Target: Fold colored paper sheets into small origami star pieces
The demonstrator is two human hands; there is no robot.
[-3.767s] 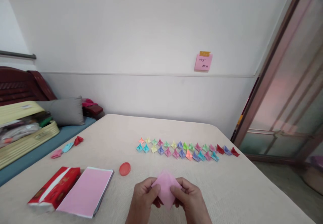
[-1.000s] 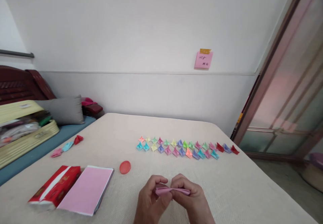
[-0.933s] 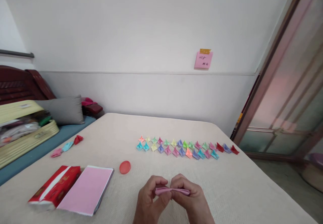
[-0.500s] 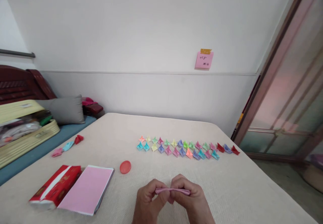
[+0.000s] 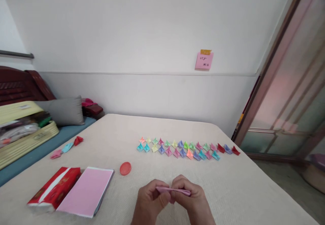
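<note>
A small piece of folded pink paper [image 5: 181, 192] is pinched between both hands, close above the near part of the table. My left hand [image 5: 151, 199] grips its left end, thumb in front and fingers behind. On the right end, my right hand [image 5: 191, 198] holds it the same way, the two hands almost touching. Part of the paper is covered by the fingers. Beyond the hands, two rows of small folded paper boats [image 5: 176, 152] in many colours stretch across the table.
The cream-covered table [image 5: 122, 127] meets a white wall. On its left lie a red tissue pack [image 5: 61, 184], a pink paper stack [image 5: 87, 191], a red round lid [image 5: 125, 168] and several folded paper pieces [image 5: 67, 147]. A pink note [image 5: 204, 61] is taped to the wall.
The left end of the pink paper sits slightly higher and the left thumb has shifted a little on it. Both hands keep their hold; the view has drifted slightly.
</note>
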